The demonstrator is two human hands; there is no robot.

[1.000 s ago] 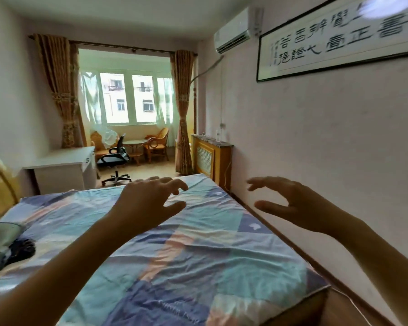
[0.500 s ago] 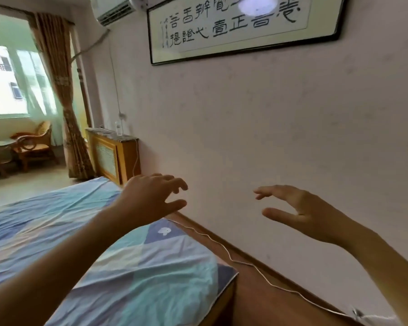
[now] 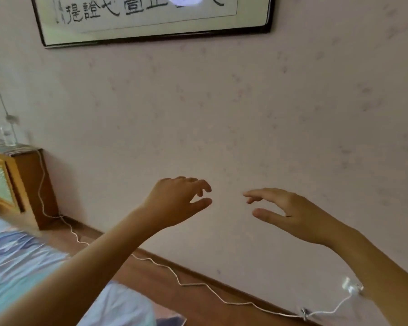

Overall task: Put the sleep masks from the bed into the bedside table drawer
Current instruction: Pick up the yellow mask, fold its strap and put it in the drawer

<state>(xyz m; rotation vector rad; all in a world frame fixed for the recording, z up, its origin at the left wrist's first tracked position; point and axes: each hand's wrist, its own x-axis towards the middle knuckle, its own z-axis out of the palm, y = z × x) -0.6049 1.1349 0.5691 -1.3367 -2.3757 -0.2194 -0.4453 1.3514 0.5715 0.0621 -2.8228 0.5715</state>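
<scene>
Both my hands were up in front of the wall, holding nothing. My left hand (image 3: 177,203) had its fingers (image 3: 204,185) loosely curled around air; my right hand (image 3: 290,212) was slack too, thumb and fingers apart. No mask was in sight, and neither was the drawer, so I could not tell where either lay. Only a corner of the bed (image 3: 21,274) showed, below and left of my left fingers, with a cord (image 3: 198,284) on the floor beneath both hands. I judged the job barely begun: nothing picked up, everything left to do.

wall (image 3: 245,114) ahead, bed (image 3: 21,267) left
</scene>
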